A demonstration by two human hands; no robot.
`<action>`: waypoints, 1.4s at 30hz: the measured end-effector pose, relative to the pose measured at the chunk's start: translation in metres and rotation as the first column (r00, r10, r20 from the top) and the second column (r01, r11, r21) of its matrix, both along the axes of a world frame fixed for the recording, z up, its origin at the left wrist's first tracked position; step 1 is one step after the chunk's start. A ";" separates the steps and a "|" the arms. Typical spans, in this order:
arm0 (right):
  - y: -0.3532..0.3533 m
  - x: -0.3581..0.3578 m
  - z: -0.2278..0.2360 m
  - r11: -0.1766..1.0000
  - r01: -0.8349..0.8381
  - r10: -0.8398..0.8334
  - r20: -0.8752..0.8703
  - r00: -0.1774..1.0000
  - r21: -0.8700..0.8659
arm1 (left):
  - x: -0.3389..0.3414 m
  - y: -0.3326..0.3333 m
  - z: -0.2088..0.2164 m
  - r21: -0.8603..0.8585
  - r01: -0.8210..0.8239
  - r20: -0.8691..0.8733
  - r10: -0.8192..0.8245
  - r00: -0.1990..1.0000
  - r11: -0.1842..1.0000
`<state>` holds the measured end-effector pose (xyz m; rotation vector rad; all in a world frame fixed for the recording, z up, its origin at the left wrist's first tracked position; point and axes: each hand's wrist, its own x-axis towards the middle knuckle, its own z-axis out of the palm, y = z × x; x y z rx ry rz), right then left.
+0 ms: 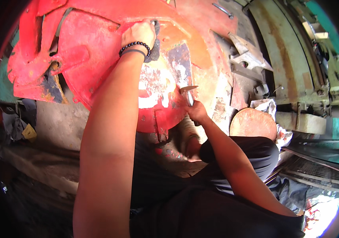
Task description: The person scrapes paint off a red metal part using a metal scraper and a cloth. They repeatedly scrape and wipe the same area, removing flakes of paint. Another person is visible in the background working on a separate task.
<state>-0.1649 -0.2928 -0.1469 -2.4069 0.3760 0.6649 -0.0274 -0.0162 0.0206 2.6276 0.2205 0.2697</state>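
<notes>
A large red-painted metal part (94,47) lies before me, its middle worn to pale and bare dark patches. On its upper side my left hand (139,35) is closed, with a dark grey, rough-looking piece (155,49) at its fingers. The palm side and much of that piece are hidden, so its kind is unclear. My right hand (196,112) grips the handle of a hammer (188,94), just right of the worn patch. The hammer's metal head is raised toward the red part; I cannot tell whether it touches.
A round wooden block (253,123) sits beside my right knee. Grey metal pieces (248,55) lie on the ground at the right. Farther right stand long, rusty metal panels (284,47). My foot (193,148) is close under the red part's near edge.
</notes>
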 end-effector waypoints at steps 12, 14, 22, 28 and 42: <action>0.022 0.020 0.023 0.983 -0.150 0.118 0.255 0.960 0.110 | 0.001 -0.004 -0.001 0.123 -0.008 -0.041 0.013 0.999 0.992; 0.047 0.056 0.031 0.959 -0.173 0.100 0.306 0.947 0.223 | 0.003 -0.005 -0.001 0.151 -0.015 -0.032 0.020 0.999 0.988; 0.065 0.120 0.010 0.984 -0.175 0.146 0.383 0.912 0.041 | 0.006 -0.009 0.000 0.186 -0.078 -0.064 0.091 0.994 0.979; -0.057 -0.033 0.001 0.948 -0.262 0.268 0.009 0.963 -0.182 | 0.003 -0.002 0.002 0.082 -0.013 -0.033 0.016 0.999 0.997; 0.066 0.122 0.033 0.953 -0.299 0.299 0.346 0.889 -0.054 | 0.004 0.003 -0.001 -0.038 0.038 -0.047 -0.039 0.998 0.999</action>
